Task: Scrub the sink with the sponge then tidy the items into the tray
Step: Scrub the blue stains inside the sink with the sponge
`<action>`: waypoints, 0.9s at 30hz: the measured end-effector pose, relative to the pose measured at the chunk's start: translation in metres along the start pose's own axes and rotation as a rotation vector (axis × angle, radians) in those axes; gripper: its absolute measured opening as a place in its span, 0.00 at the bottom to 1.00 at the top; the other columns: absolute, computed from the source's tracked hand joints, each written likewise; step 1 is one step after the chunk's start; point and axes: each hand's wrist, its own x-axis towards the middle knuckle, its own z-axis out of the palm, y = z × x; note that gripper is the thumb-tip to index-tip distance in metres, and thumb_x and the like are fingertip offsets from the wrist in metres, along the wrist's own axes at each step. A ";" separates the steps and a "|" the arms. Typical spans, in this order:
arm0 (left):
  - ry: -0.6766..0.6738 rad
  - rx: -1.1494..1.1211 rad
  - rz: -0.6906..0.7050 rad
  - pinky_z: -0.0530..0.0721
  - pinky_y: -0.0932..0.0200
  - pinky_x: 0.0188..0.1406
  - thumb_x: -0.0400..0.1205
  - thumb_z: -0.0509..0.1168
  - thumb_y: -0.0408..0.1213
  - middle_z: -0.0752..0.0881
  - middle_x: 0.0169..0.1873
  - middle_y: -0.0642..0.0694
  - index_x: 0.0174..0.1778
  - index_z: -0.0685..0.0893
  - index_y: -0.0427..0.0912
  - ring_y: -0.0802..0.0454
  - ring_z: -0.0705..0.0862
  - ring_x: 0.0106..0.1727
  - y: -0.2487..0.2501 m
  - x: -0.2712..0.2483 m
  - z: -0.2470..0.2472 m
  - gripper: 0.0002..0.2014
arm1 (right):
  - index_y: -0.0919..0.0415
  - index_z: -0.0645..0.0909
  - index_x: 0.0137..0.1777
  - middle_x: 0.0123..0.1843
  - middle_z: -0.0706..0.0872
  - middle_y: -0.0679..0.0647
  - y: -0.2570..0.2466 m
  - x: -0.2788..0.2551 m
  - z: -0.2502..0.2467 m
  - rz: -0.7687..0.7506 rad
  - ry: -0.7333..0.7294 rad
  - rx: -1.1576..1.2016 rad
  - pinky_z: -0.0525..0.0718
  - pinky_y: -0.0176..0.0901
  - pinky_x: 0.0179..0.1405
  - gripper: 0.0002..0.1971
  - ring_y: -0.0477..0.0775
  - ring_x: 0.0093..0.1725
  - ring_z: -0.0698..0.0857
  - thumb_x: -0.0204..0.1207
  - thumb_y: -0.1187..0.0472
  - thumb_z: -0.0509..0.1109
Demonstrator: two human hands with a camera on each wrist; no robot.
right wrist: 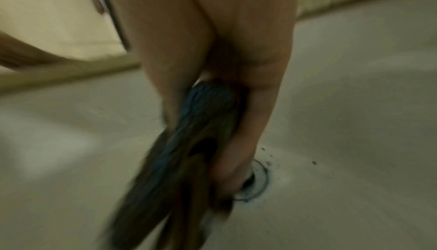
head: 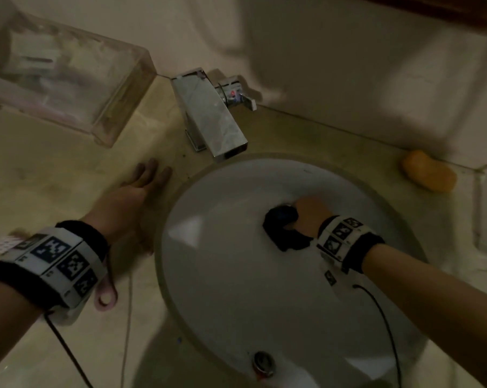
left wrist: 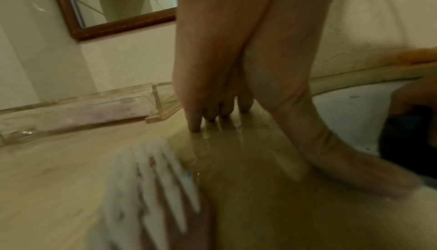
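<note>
A dark blue-black sponge (head: 282, 228) is held in the grip of the right hand (head: 310, 217), fingers curled round it, inside the white oval sink basin (head: 222, 275). In the right wrist view the sponge (right wrist: 189, 141) is seen just beside the metal drain ring (right wrist: 258, 181); contact with the basin cannot be told through blur. The left hand (head: 133, 197) is laid flat on the beige stone tabletop (head: 54, 177), fingers straight, nothing held. A clear plastic tray (head: 68, 79) is located at far left, beside the chrome faucet (head: 211, 113). An orange soap bar (head: 429, 175) is noted on the tabletop at far right.
</note>
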 end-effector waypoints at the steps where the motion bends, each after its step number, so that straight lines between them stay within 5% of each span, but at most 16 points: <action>1: 0.003 0.003 0.004 0.53 0.43 0.85 0.55 0.85 0.46 0.35 0.83 0.42 0.82 0.37 0.51 0.43 0.38 0.85 0.000 0.000 0.000 0.72 | 0.55 0.68 0.34 0.30 0.68 0.49 -0.003 -0.010 -0.001 -0.066 -0.082 -0.008 0.69 0.38 0.37 0.15 0.48 0.32 0.70 0.77 0.55 0.70; 4: 0.011 -0.005 0.011 0.53 0.45 0.85 0.61 0.83 0.45 0.35 0.83 0.42 0.83 0.38 0.49 0.43 0.38 0.85 0.002 0.000 -0.002 0.66 | 0.62 0.80 0.37 0.31 0.75 0.52 -0.020 -0.039 0.007 -0.263 -0.329 -0.033 0.72 0.35 0.31 0.12 0.49 0.32 0.74 0.73 0.54 0.75; 6: 0.025 -0.005 0.017 0.53 0.44 0.85 0.64 0.81 0.45 0.35 0.83 0.42 0.82 0.38 0.50 0.43 0.39 0.85 -0.001 0.003 0.001 0.64 | 0.69 0.85 0.43 0.34 0.79 0.56 -0.031 -0.049 0.028 -0.365 -0.491 -0.114 0.73 0.38 0.38 0.14 0.51 0.34 0.77 0.73 0.55 0.75; 8: 0.040 0.005 0.021 0.54 0.45 0.84 0.62 0.81 0.47 0.36 0.83 0.42 0.82 0.37 0.49 0.42 0.39 0.85 -0.005 0.005 0.004 0.65 | 0.62 0.78 0.29 0.27 0.74 0.55 -0.038 -0.053 0.054 -0.384 -0.580 -0.243 0.72 0.40 0.42 0.15 0.52 0.27 0.72 0.73 0.56 0.74; 11: 0.027 0.018 0.025 0.53 0.45 0.84 0.61 0.82 0.47 0.35 0.83 0.43 0.82 0.35 0.51 0.43 0.39 0.85 -0.005 0.005 0.004 0.67 | 0.56 0.63 0.23 0.26 0.69 0.52 -0.033 -0.052 0.072 -0.279 -0.524 -0.271 0.72 0.42 0.43 0.24 0.50 0.29 0.72 0.75 0.57 0.73; 15: 0.022 0.024 0.025 0.54 0.44 0.85 0.57 0.84 0.46 0.35 0.83 0.42 0.82 0.37 0.50 0.43 0.39 0.85 -0.004 0.004 0.003 0.70 | 0.56 0.58 0.24 0.28 0.67 0.51 -0.022 -0.043 0.059 -0.138 -0.340 -0.224 0.69 0.39 0.44 0.26 0.51 0.35 0.74 0.76 0.55 0.70; 17: 0.040 0.019 0.027 0.54 0.45 0.85 0.59 0.83 0.45 0.35 0.83 0.43 0.82 0.37 0.51 0.44 0.39 0.85 -0.005 0.004 0.004 0.68 | 0.59 0.65 0.26 0.32 0.74 0.54 -0.018 -0.037 0.053 -0.068 -0.250 -0.217 0.74 0.42 0.43 0.21 0.55 0.44 0.82 0.78 0.56 0.69; 20: 0.026 0.028 0.018 0.53 0.46 0.85 0.58 0.84 0.43 0.35 0.83 0.44 0.82 0.38 0.51 0.45 0.38 0.85 -0.004 0.003 0.002 0.69 | 0.68 0.79 0.53 0.56 0.84 0.63 -0.025 -0.038 0.045 -0.027 -0.183 -0.235 0.82 0.48 0.54 0.09 0.63 0.59 0.84 0.80 0.61 0.65; 22: 0.015 0.039 0.018 0.53 0.46 0.85 0.52 0.86 0.44 0.34 0.83 0.44 0.82 0.36 0.51 0.45 0.38 0.85 -0.004 0.003 0.001 0.74 | 0.68 0.79 0.56 0.55 0.84 0.64 -0.033 -0.036 0.044 -0.029 -0.177 -0.232 0.83 0.48 0.53 0.09 0.62 0.56 0.85 0.80 0.64 0.64; 25: 0.010 0.022 0.013 0.55 0.46 0.85 0.50 0.87 0.44 0.33 0.83 0.46 0.82 0.34 0.52 0.45 0.38 0.85 -0.005 0.003 0.002 0.76 | 0.65 0.77 0.36 0.33 0.79 0.58 -0.051 -0.030 0.042 -0.098 -0.109 -0.105 0.76 0.42 0.36 0.10 0.53 0.37 0.79 0.78 0.62 0.67; 27: 0.015 0.023 0.024 0.57 0.46 0.85 0.50 0.87 0.45 0.33 0.83 0.47 0.81 0.34 0.54 0.45 0.37 0.85 -0.005 0.002 0.001 0.77 | 0.68 0.83 0.42 0.39 0.86 0.62 -0.072 -0.027 0.041 -0.163 -0.073 0.056 0.71 0.40 0.38 0.12 0.55 0.41 0.81 0.77 0.58 0.68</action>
